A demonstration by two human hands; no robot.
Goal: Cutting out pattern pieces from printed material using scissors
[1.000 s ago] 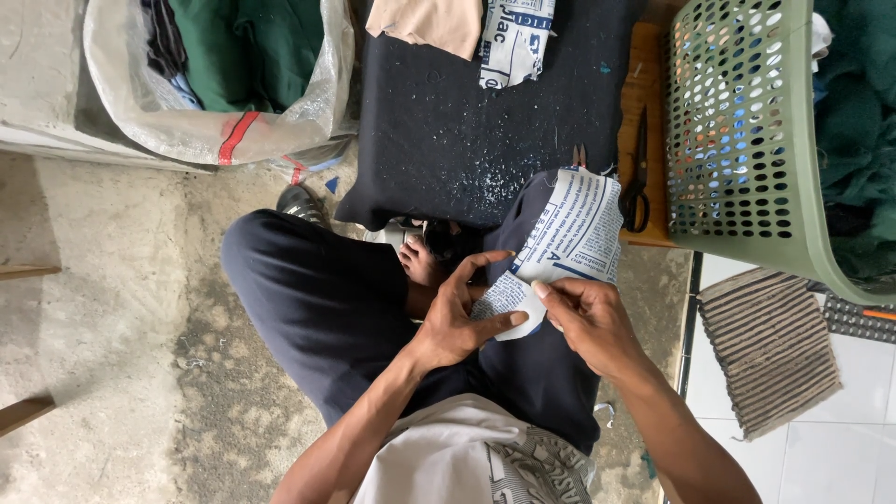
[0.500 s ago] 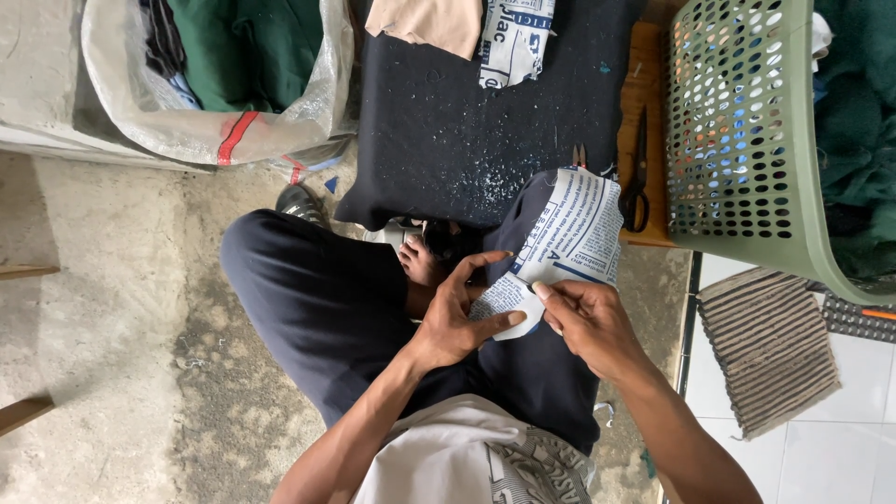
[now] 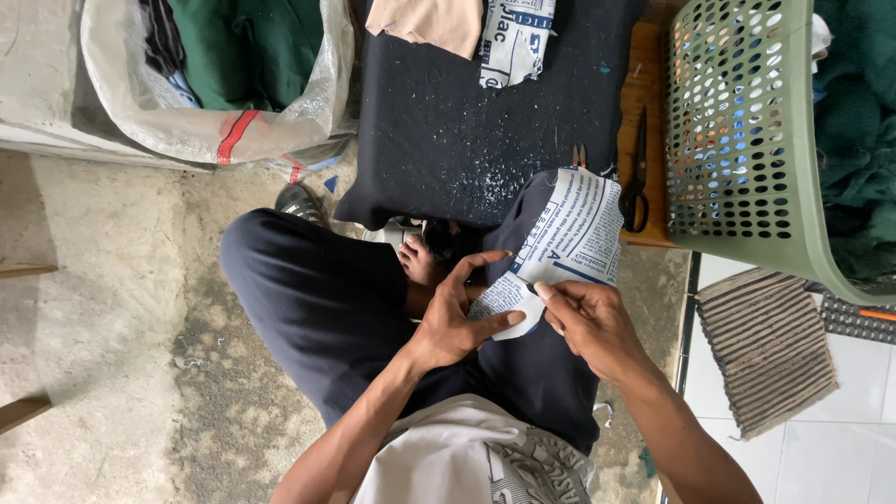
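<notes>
The person sits cross-legged on the floor [image 3: 112, 373] and looks down at both hands. The left hand [image 3: 457, 317] holds the near end of a white printed cloth piece [image 3: 569, 238] that lies over the right knee. Its thumb is under the cloth edge and its fingers curl over the top, so its grip is closed on the cloth. The right hand [image 3: 593, 322] is just beside it. Its thumb and first finger pinch together at the cloth edge, a narrow grip, and something small and dark sits at the fingertips; it is too small to tell what it is.

Not much is different from the picture one second ago. Both hands stay in the same place on the lap. The cloth piece has not moved on the knee. The left fingers look about the same, and the right pinch looks the same too.

In front of the knees lies a dark mat [image 3: 448, 121] with little white bits on it. Black scissors [image 3: 637, 182] rest on a wooden board [image 3: 644, 84] next to a green basket [image 3: 747, 131] full of holes. A clear bag [image 3: 215, 103] of green cloth sits to the left.
</notes>
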